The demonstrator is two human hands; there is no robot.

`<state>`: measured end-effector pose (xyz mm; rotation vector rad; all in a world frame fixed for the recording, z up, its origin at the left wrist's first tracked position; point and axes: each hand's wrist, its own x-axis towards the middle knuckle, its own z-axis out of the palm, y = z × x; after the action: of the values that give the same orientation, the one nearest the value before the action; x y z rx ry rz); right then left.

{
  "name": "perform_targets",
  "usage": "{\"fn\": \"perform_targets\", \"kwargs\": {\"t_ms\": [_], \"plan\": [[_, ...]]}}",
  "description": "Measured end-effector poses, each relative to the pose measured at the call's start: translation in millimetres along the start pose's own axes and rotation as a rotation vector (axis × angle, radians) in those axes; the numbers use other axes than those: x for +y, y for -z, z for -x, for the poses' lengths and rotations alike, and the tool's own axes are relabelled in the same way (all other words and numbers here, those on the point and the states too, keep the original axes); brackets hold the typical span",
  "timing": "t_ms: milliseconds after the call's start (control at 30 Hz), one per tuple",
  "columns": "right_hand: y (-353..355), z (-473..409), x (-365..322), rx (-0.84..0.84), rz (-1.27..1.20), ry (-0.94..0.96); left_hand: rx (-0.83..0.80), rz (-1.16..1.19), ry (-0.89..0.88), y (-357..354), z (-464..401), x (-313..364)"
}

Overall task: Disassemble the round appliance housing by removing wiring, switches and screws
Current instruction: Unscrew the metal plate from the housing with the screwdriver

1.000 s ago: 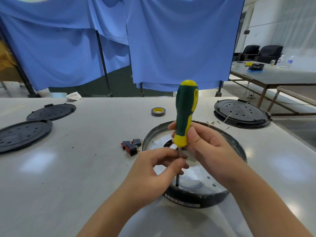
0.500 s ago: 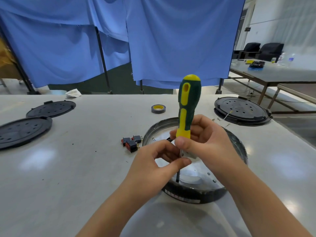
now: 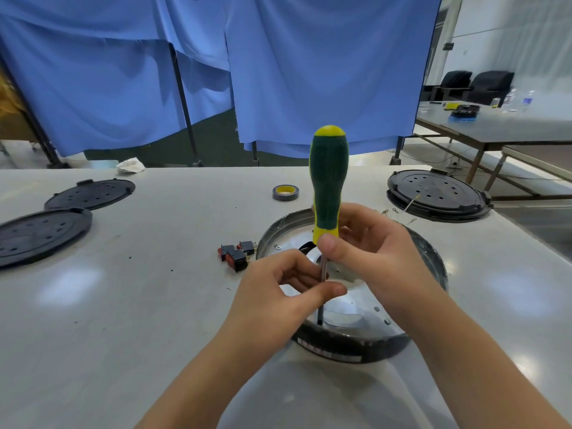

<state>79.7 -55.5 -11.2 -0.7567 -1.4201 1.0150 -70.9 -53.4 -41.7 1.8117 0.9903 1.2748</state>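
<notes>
A round black housing [image 3: 430, 252] with a shiny metal plate inside lies on the white table [image 3: 123, 305], right in front of me. A green-and-yellow screwdriver [image 3: 328, 181] stands upright in it, tip down near the housing's front rim. My right hand [image 3: 368, 252] grips the lower end of the handle with thumb and fingers. My left hand [image 3: 278, 295] pinches the metal shaft just below. Two or three red-and-black switches [image 3: 236, 253] lie on the table left of the housing. A few small screws and wire terminals [image 3: 399, 213] lie behind it.
Two black perforated lids [image 3: 40, 233] [image 3: 93, 193] lie at the far left. Another round black housing [image 3: 436, 195] sits at the back right. A roll of tape [image 3: 285, 192] lies behind the screwdriver. Blue curtains hang beyond the table; a second table stands to the right.
The screwdriver handle has turned about its axis between my right fingers, its yellow stripe now facing away. Both hands stay in place on the tool.
</notes>
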Motion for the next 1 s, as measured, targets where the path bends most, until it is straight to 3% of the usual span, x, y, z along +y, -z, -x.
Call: {"fn": "perform_targets", "kwargs": {"t_ms": [267,633,767,1000], "plan": [[3.9,1.6,2.1,-0.057,-0.035,-0.06,-0.14,0.002,-0.037,7.0,1.7,2.3],[1.1,0.6,1.9,0.073,0.014,-0.017,-0.026,-0.037,-0.048,-0.3,0.1,-0.3],[4.0,2.0,3.2,-0.041,-0.035,-0.052,-0.14,-0.029,-0.06,4.5,1.7,2.0],[0.6,2.3,1.1,-0.032,0.075,-0.02,-0.041,-0.014,-0.039,1.7,-0.6,-0.3]]}}
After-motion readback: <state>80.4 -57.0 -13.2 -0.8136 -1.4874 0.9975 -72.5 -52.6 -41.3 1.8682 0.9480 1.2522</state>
